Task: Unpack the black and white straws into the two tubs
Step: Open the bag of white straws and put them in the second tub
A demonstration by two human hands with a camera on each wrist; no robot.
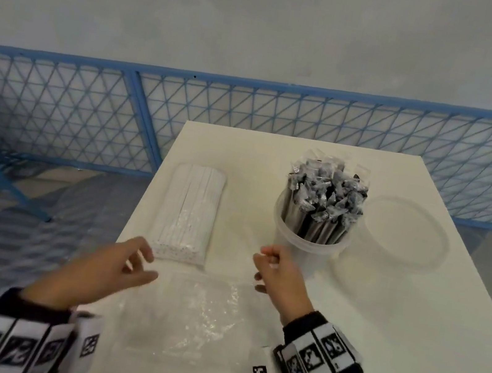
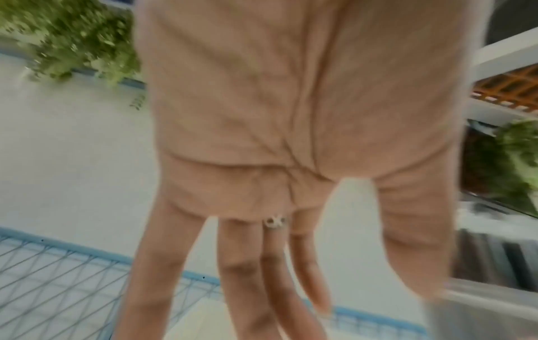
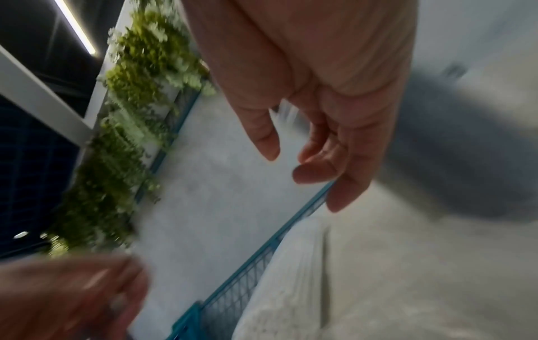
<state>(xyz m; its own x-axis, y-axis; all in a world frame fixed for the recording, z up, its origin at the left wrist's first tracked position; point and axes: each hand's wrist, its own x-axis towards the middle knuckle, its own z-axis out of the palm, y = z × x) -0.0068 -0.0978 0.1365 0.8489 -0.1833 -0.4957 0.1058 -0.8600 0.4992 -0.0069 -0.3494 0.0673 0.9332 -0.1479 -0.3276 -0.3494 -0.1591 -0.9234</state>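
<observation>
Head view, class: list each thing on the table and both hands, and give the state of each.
black straws: upright, bunched in a tub, still individually wrapped
tub: upright, open, filled
second tub: open, empty
white straws: lying flat as a bundle, not in a tub
clear plastic bag: empty, crumpled flat
left hand: open, holding nothing
right hand: loosely curled, apparently holding nothing
</observation>
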